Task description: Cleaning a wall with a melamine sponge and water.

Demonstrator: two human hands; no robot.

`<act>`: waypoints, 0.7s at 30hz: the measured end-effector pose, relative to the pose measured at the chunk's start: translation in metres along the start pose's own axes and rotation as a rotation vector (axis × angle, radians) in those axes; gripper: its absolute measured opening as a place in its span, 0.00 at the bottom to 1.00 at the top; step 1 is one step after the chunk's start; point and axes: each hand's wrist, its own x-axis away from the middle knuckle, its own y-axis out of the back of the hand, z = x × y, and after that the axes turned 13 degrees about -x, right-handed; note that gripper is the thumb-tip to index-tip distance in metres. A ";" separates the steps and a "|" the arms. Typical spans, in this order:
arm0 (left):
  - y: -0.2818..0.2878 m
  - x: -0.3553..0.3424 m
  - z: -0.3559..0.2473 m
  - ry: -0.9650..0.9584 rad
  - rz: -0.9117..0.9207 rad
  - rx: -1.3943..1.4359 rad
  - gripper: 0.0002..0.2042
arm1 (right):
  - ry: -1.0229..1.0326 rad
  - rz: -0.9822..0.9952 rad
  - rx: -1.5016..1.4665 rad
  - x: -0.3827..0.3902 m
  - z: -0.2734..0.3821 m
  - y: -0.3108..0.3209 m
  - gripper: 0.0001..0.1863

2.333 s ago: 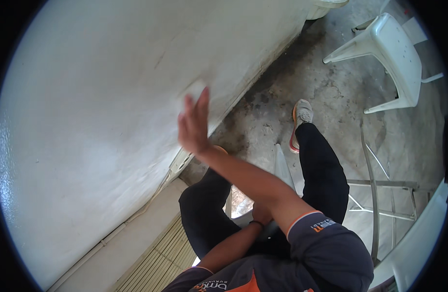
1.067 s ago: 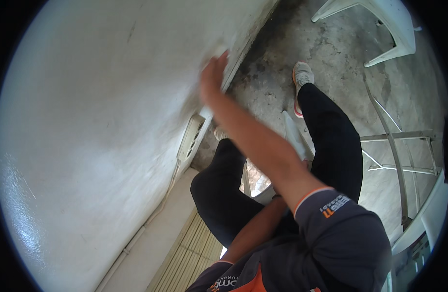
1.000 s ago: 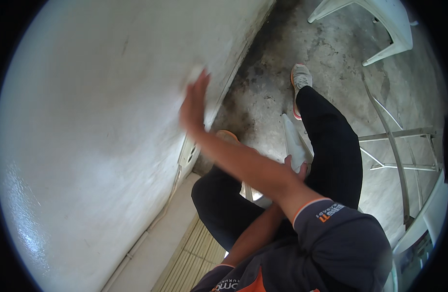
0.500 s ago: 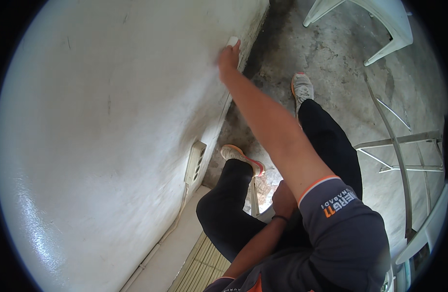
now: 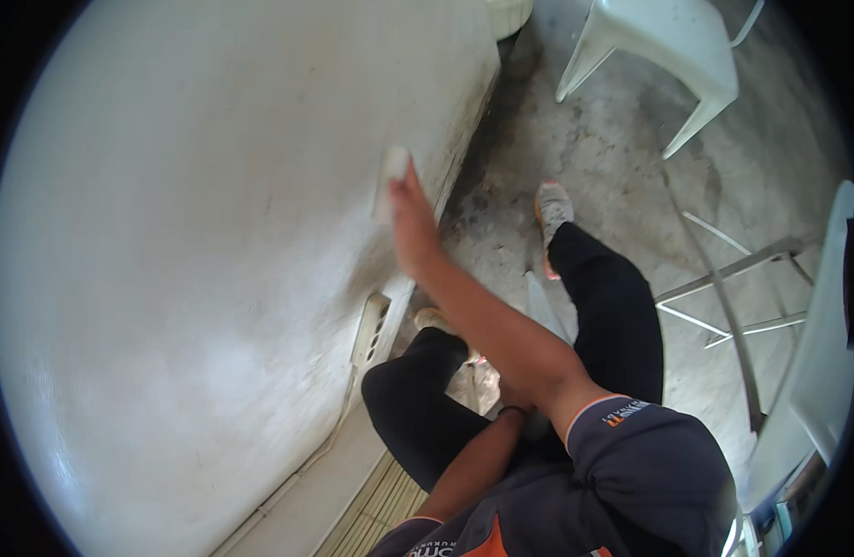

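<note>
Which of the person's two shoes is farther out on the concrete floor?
The grey shoe beyond the right knee; the other shoe sits tucked against the wall's base.

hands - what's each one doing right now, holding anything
Right hand: pressing a small white pad flat against the white wall, fingers on it.
Left hand: down between the knees, mostly hidden; cannot tell.

no packages, signs or screens

the only label-like mark is a small orange and white logo patch [image 5: 626, 411] on the dark shirt sleeve, at the person's right upper arm, low in the view.
</note>
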 end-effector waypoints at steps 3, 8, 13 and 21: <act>0.034 -0.002 -0.047 0.026 0.153 -0.125 0.32 | -0.160 0.074 -0.432 0.015 0.083 0.045 0.26; 0.052 0.002 -0.063 0.070 -0.010 -0.093 0.35 | -0.301 0.370 -0.521 0.092 0.197 0.018 0.28; 0.030 -0.028 -0.048 -0.072 -0.032 -0.153 0.36 | 0.128 0.401 -0.117 0.188 0.290 -0.043 0.28; 0.033 -0.025 -0.058 -0.144 -0.007 -0.156 0.39 | 1.387 0.094 1.438 0.343 0.474 -0.121 0.27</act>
